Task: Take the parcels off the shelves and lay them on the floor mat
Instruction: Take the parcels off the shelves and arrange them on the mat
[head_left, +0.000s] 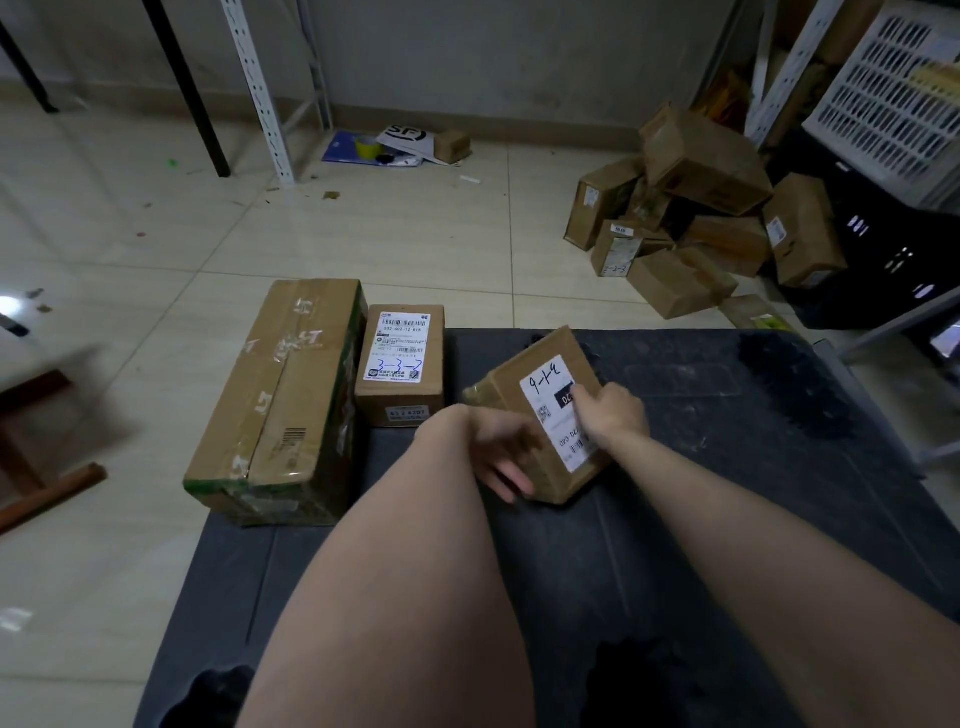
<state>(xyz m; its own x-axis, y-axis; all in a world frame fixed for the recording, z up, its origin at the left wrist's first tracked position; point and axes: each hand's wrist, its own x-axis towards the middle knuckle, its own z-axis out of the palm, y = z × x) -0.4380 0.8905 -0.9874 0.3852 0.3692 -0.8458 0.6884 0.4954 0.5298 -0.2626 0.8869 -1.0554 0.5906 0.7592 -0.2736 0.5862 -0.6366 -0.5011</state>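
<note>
A small brown parcel (524, 384) with a white label lies tilted on the dark floor mat (701, 519). My left hand (498, 452) holds its near left side, fingers spread along the box's edge. My right hand (613, 410) rests on top of the label with curled fingers gripping the right edge. To the left a small labelled parcel (402, 364) stands at the mat's far left corner. A long taped parcel (280, 400) lies beside it, half on the mat.
A heap of several brown boxes (696, 213) sits at the back right on the tiled floor (130, 249). White shelf uprights (260, 88) and a white crate (893, 98) stand behind. Papers and tape (384, 148) lie by the wall.
</note>
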